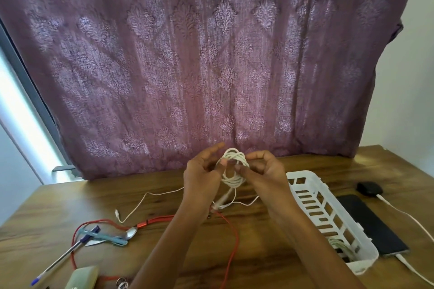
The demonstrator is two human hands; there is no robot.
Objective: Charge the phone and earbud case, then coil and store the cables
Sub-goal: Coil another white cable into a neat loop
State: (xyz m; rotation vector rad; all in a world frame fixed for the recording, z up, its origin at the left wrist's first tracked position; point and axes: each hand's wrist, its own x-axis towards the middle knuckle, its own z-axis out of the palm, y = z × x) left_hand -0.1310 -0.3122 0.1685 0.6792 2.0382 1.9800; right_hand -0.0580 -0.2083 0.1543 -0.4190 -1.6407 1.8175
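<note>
The left hand (202, 177) and right hand (264, 171) grips are clamping the coiled white cable (234, 177), seemingly keeping loops tight for the white slotted plastic basket (305, 177) at 3 o'clock.

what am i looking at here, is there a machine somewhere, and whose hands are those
There is no machine here. The one picture comes from a camera worn on a person's head, looking forward and down, so the two bare hands are that person's own.

The left hand and right hand together hold a coil of white cable up above a wooden table.

On the right of the table stands a white slotted basket, with a bundled cable inside it. Beyond it lie a black phone and a dark earbud case, the case with a white lead plugged in.

On the left are a red cable, a thin white cable, a pen and a spoon. Behind it all hangs a purple curtain.
</note>
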